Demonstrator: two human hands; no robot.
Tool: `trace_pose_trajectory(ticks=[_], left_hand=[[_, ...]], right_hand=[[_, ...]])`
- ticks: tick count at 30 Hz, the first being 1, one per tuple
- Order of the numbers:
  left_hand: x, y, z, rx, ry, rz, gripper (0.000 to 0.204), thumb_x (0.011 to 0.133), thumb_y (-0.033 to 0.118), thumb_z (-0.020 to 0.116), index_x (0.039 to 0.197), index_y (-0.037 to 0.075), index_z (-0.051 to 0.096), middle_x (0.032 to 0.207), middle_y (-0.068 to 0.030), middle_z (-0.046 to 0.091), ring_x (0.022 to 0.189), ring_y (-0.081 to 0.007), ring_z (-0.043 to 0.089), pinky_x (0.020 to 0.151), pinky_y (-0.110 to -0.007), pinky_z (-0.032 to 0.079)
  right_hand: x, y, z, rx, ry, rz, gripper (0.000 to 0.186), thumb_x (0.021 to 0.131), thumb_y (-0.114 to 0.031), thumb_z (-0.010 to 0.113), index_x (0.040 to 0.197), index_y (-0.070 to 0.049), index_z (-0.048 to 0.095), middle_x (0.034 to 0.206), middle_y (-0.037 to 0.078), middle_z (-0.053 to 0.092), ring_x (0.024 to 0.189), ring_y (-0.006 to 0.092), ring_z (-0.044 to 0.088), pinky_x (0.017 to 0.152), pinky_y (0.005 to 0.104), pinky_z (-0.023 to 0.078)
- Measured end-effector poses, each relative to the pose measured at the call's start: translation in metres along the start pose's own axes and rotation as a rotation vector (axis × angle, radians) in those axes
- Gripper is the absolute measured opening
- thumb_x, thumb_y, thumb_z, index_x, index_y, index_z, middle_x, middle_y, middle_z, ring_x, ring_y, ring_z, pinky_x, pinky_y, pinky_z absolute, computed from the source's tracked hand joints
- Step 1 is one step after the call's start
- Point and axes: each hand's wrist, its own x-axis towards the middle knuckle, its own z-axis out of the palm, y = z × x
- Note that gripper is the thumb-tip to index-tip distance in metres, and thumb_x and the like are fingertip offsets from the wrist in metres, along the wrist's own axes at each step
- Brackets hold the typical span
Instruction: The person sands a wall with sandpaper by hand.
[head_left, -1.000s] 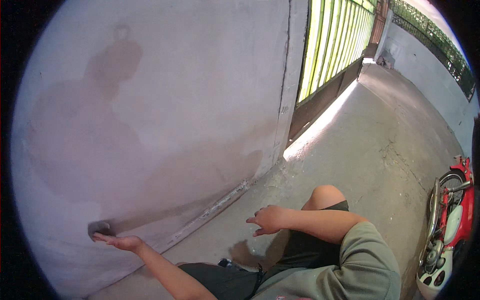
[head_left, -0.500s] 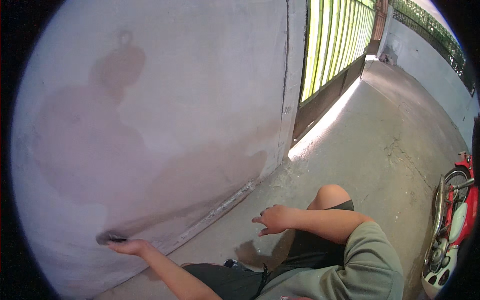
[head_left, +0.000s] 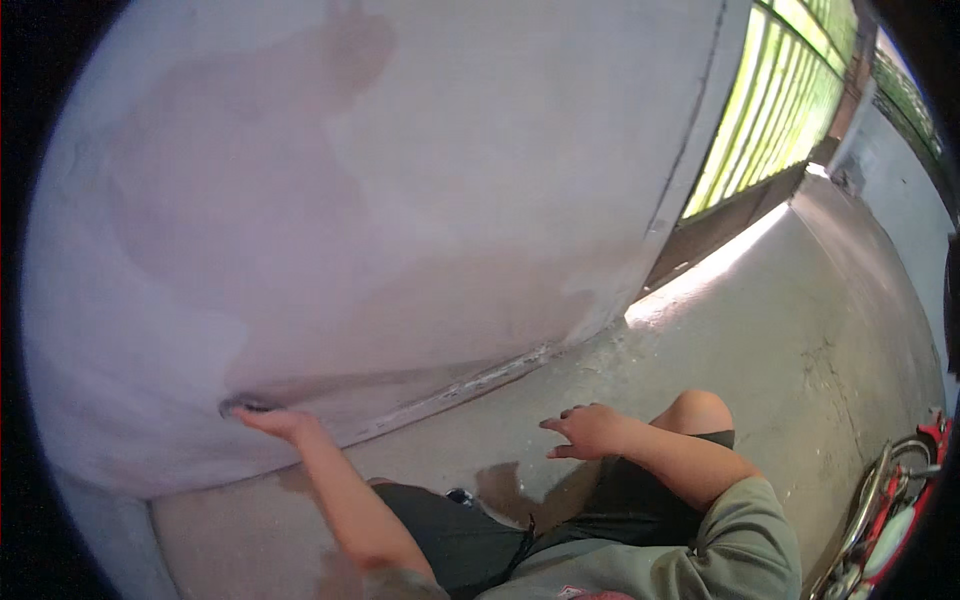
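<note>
My left hand (head_left: pixel 272 422) reaches to the pale plastered wall (head_left: pixel 480 150) at the lower left, palm upward, holding a small dark grey object (head_left: pixel 243 404) against its surface; what the object is cannot be made out. My right hand (head_left: pixel 590 430) hangs over the concrete floor near my bent knee (head_left: pixel 700 410), fingers apart and holding nothing, with dark smudges on the fingertips. My shadow falls across the wall above the left hand.
A red and white motorbike (head_left: pixel 900 510) stands at the lower right. A barred metal gate (head_left: pixel 760 110) is at the upper right, with light coming in under it. A low wall (head_left: pixel 905 200) topped with railing and greenery runs along the far right.
The view has swung, shifting the gate and motorbike rightward in the picture. My left hand and the dark object appear higher and farther right, still at the wall. My right hand keeps its pose.
</note>
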Motion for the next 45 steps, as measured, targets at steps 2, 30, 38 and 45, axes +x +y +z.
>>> trace_pose_trajectory(ticks=[2,30,38,45], left_hand=[[-0.009,0.000,0.008,0.237,-0.171,0.366,0.084,0.104,0.057,0.032,0.160,0.000,0.007,0.169,-0.0189,0.005,0.156,-0.0319,0.007,0.126,-0.043,0.005],[-0.035,-0.008,0.020,0.273,0.032,0.037,0.098,0.101,0.058,0.040,0.155,-0.012,-0.001,0.165,-0.0310,-0.005,0.155,-0.0363,-0.005,0.125,-0.044,0.004],[0.017,-0.024,-0.004,0.114,0.108,0.000,0.088,0.104,0.057,0.032,0.157,-0.007,0.004,0.166,-0.0270,-0.002,0.155,-0.0349,0.002,0.126,-0.045,0.007],[-0.009,-0.016,0.003,-0.085,-0.018,-0.089,0.090,0.103,0.063,0.031,0.158,-0.006,0.013,0.166,-0.0245,0.011,0.154,-0.0330,0.016,0.125,-0.046,0.012]], right_hand=[[0.001,-0.003,-0.001,-0.001,-0.006,-0.017,0.066,0.095,-0.057,0.058,0.146,-0.015,0.049,0.123,0.021,0.065,0.112,0.0400,0.064,0.094,0.0507,0.052],[-0.002,-0.008,-0.016,0.045,0.122,0.006,0.063,0.090,-0.044,0.070,0.141,-0.010,0.054,0.121,0.023,0.067,0.112,0.0406,0.064,0.094,0.0490,0.052],[-0.007,-0.010,-0.017,0.096,0.067,0.011,0.063,0.092,-0.046,0.067,0.143,-0.012,0.053,0.127,0.027,0.063,0.118,0.0447,0.060,0.099,0.0512,0.050],[-0.011,-0.008,-0.018,0.063,0.100,0.035,0.062,0.091,-0.046,0.068,0.142,-0.012,0.054,0.125,0.027,0.064,0.116,0.0449,0.061,0.096,0.0512,0.051]])
